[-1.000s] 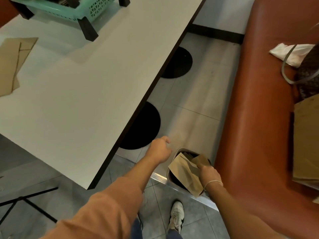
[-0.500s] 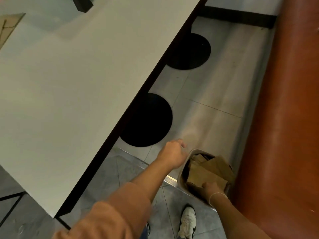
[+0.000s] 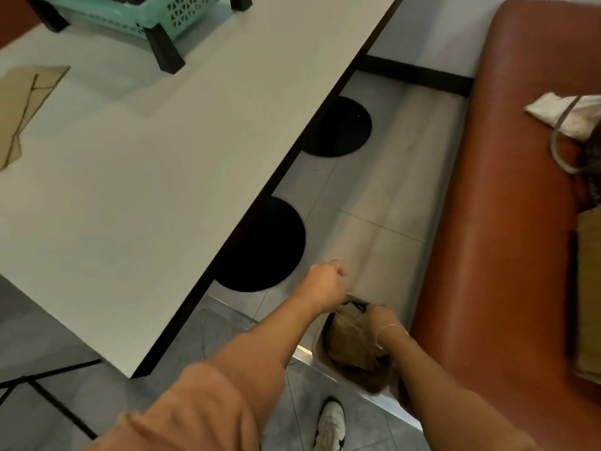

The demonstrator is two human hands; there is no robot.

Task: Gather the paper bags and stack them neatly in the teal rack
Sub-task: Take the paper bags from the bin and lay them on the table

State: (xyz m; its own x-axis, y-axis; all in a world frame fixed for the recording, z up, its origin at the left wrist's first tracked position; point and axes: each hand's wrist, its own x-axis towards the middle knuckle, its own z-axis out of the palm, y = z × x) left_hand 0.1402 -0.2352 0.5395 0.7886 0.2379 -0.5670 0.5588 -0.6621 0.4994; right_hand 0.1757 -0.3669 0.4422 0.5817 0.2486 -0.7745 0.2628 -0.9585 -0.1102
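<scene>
Paper bags (image 3: pixel 349 341) sit crumpled inside a small floor bin (image 3: pixel 320 348), wedged between the desk (image 3: pixel 156 190) edge and the orange bench seat (image 3: pixel 507 242). The right hand (image 3: pixel 379 317) is down in the bin mouth, directly on the bags; its fingers are hidden behind the paper, so whether they grip cannot be told. The left hand (image 3: pixel 323 284) hovers just beside the bin's near-left rim with fingers curled and nothing held.

Key relation: the bags lie straight below the right hand, so that hand is the nearer of the two. The teal rack (image 3: pixel 156 17) stands on the far part of the desk, up and to the left, well apart from the bin. Any lift must therefore travel upward, clear the desk edge, then cross the desktop leftward.

One flat bag (image 3: pixel 22 109) lies on the desk's left side, its long axis running roughly toward the rack. Another brown bag (image 3: pixel 590 288) rests on the bench seat at the right edge of view.

Judgement: collection is at an early stage; the bags visible here remain outside the rack.
</scene>
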